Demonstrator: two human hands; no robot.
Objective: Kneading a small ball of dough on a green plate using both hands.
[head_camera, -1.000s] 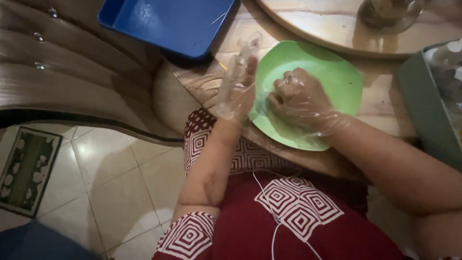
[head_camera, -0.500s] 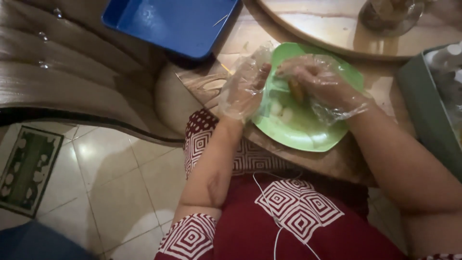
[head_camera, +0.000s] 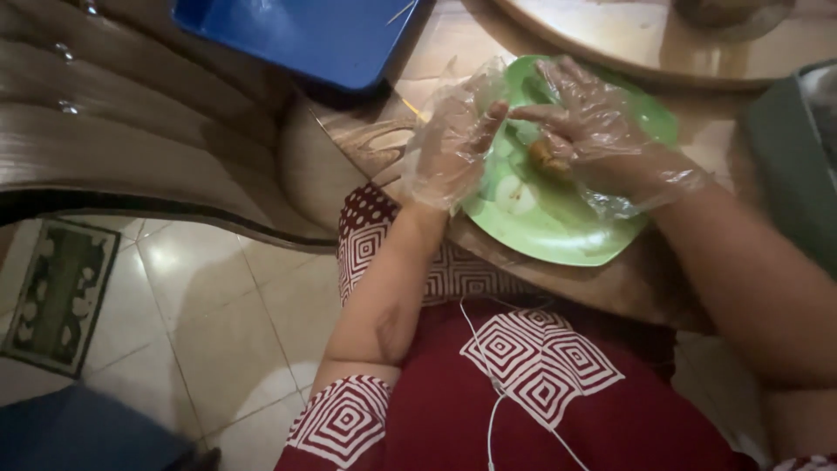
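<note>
— Plate [head_camera: 558, 235] first: light green, lying on the patterned table [head_camera: 453, 44] close to the person's lap, both hands over it. That's what the head camera shows now.

— And the hands?

— Both in loose clear plastic gloves. The right hand [head_camera: 593, 122] is curled over a small brownish piece of food [head_camera: 547, 157] near the middle of the plate, fingers pinched around it. The left hand [head_camera: 453, 144] hangs at the plate's left rim, fingers bent, its tip almost meeting the right forefinger. Whether it grips anything I cannot tell; the glove hides the palm.

— What changed against the earlier pictures from the same camera?

— A second ago the left hand lay flat and spread beside the plate, and the right was balled low on it. Half a second ago both had come up over the plate. Now they are nearly touching, and the brown piece shows between them.

— Meaning?

— My guess is that the work has gone from pressing on the plate to picking at one piece with both hands.

— Anything else around?

— A pale round slice [head_camera: 514, 194] lies on the plate under the left wrist. A blue tray [head_camera: 305, 35] sits beyond, apart from the plate, untouched.
</note>
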